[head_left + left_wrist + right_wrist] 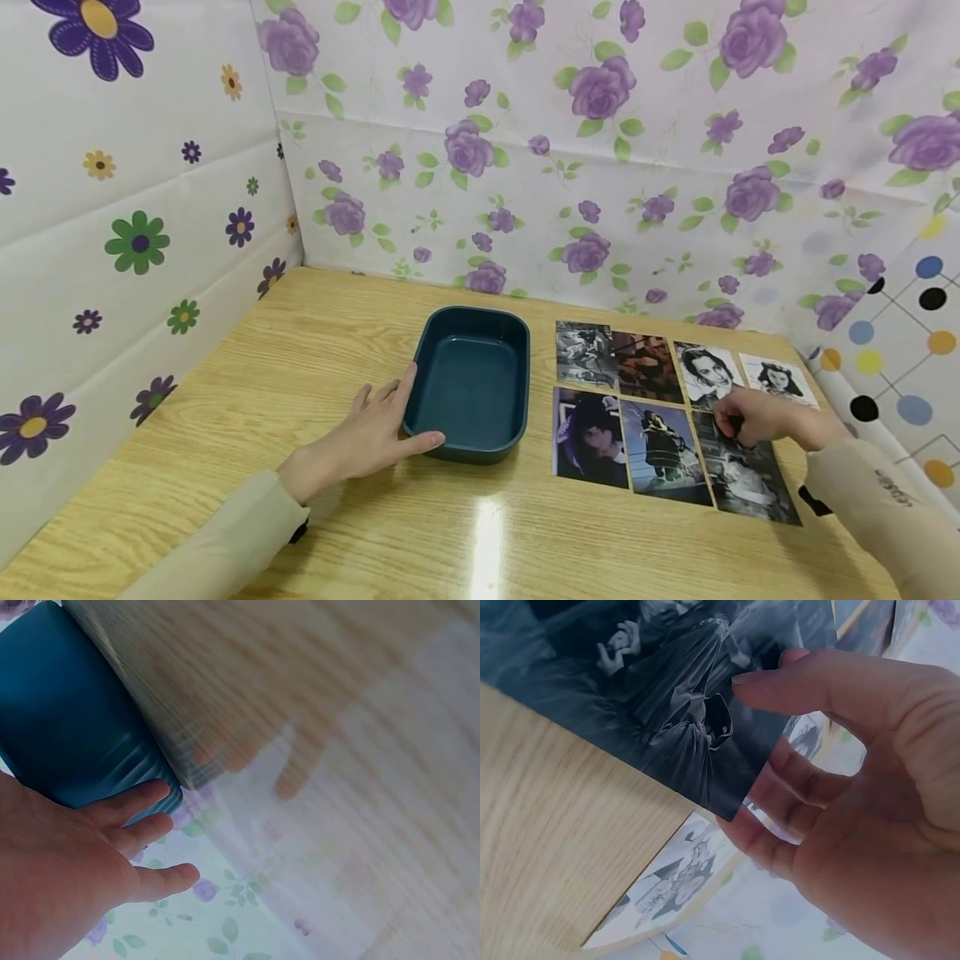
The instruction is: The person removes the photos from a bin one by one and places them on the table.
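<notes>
A deep teal rectangular box (471, 379), open at the top, stands on the wooden table. My left hand (375, 429) rests against its near left side with fingers spread and straight, the thumb along the front rim. In the left wrist view, fingers of that left hand (82, 851) lie along the box's outer wall (82, 712). My right hand (753, 417) pinches the far edge of a black-and-white photo print (746, 483). The right wrist view has the right hand's thumb (772, 690) on the face of this print (660, 697) and the other fingers beneath it.
Several more photo prints lie in two rows, among them a purple-toned portrait (588, 437), a blue one (663, 450), a reddish-brown one (647, 367) and a white-backed portrait (780, 379). Flower-patterned cloth (525, 167) hangs behind the table (337, 333) and at its sides.
</notes>
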A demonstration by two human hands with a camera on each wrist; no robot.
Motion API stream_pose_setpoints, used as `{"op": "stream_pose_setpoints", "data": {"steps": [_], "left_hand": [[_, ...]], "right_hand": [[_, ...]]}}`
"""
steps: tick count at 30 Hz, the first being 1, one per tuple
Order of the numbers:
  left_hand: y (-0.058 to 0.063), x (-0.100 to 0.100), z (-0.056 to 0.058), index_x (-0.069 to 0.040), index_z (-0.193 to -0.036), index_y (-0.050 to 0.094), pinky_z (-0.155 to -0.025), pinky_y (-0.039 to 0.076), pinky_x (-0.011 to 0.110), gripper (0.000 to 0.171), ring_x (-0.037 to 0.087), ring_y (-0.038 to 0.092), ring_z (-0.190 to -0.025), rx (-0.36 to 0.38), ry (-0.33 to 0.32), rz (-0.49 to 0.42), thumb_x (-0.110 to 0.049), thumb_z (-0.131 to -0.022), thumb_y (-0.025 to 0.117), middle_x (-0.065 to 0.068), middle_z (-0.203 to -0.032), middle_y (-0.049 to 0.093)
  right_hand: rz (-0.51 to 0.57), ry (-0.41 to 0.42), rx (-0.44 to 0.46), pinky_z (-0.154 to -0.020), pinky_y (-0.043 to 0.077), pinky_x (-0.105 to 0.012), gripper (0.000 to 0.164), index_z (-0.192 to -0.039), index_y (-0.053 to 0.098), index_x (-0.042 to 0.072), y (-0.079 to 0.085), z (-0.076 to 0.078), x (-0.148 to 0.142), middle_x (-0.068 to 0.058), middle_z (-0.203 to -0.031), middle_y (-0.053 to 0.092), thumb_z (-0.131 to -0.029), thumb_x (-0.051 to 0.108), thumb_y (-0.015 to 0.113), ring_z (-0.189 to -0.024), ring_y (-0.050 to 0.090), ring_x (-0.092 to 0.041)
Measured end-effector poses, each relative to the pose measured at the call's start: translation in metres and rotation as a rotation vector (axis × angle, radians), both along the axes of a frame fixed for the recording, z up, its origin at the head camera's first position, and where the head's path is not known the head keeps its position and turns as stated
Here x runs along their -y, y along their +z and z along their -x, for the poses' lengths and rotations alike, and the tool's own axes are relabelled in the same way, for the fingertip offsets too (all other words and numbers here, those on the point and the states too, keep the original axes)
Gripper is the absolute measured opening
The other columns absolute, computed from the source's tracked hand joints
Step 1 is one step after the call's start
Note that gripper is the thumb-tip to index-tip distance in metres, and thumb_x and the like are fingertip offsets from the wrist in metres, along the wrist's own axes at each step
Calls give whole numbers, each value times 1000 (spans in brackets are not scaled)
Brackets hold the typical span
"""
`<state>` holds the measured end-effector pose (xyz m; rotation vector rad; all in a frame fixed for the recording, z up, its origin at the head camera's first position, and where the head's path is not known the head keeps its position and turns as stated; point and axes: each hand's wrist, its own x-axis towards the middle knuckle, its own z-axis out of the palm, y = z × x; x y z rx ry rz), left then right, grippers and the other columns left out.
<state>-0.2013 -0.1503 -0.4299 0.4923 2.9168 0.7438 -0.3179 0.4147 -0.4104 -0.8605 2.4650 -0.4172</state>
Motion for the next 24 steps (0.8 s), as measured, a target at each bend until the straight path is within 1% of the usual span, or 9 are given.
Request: {"op": "stream_pose_setpoints", "data": {"steps": [4, 7, 9, 12, 15, 17, 18, 21, 24], "left_hand": [[0, 0, 0, -13, -156, -7, -115, 1, 66, 109, 35, 23, -148, 5, -1, -7, -75, -85, 47, 10, -162, 18], [0, -1, 1, -13, -156, -8, -115, 1, 66, 108, 35, 22, -148, 9, -3, -10, -75, -85, 47, 10, -162, 17], [0, 0, 1, -13, -156, -8, -115, 1, 66, 108, 35, 22, -148, 9, -4, -11, -74, -85, 47, 10, -162, 17], [-1, 0, 2, -13, -156, -8, -115, 1, 66, 108, 35, 22, -148, 5, -6, -11, -74, -86, 47, 10, -162, 17], [0, 0, 1, -12, -156, -5, -114, 1, 67, 107, 36, 18, -149, -8, -4, 2, -74, -86, 47, 12, -162, 16], [0, 0, 1, -10, -156, -2, -114, 2, 67, 108, 37, 14, -150, -28, 3, 37, -75, -85, 47, 14, -162, 14], [0, -1, 0, -9, -156, 0, -114, 3, 67, 108, 37, 11, -150, -38, 6, 57, -76, -85, 46, 15, -162, 13], [2, -2, -1, -8, -156, 3, -114, 3, 67, 109, 38, 4, -151, -66, 11, 106, -77, -84, 46, 17, -163, 7], [9, 0, -1, -8, -156, 3, -114, 2, 68, 106, 39, 0, -150, -82, 10, 108, -75, -85, 46, 17, -163, 3]], "right_hand": [[-30, 69, -209, -53, 25, -19, 29, -65, 56, 12, -3, -4, 0, 12, -59, 44, -55, -15, 58, -55, 27, 2], [-107, 62, -349, -61, 24, -22, 32, -62, 56, 20, -6, -8, 1, 16, -58, 41, -53, -10, 64, -60, 27, -1], [-156, 45, -404, -63, 21, -24, 34, -60, 55, 23, -7, -9, 2, 17, -57, 37, -53, -8, 66, -62, 25, -3], [-181, 24, -385, -61, 21, -24, 35, -60, 56, 22, -7, -10, 4, 15, -57, 37, -56, -11, 65, -60, 24, -5], [-169, -18, -282, -56, 26, -22, 30, -64, 59, 18, -4, -11, 7, 13, -59, 44, -60, -12, 62, -57, 29, -4], [-142, -59, -226, -53, 31, -22, 24, -69, 62, 14, 1, -11, 9, 9, -63, 50, -66, -9, 63, -56, 35, -3], [-125, -79, -222, -53, 33, -23, 19, -72, 64, 12, 5, -11, 9, 8, -64, 53, -71, -6, 64, -56, 38, -3], [-53, -137, -266, -54, 40, -24, 3, -84, 68, 8, 17, -12, 10, 5, -70, 60, -84, 6, 66, -58, 46, -1], [34, -185, -380, -56, 46, -23, 10, -95, 69, 4, 30, -13, 12, 2, -75, 66, -90, 13, 66, -61, 55, -1]]}}
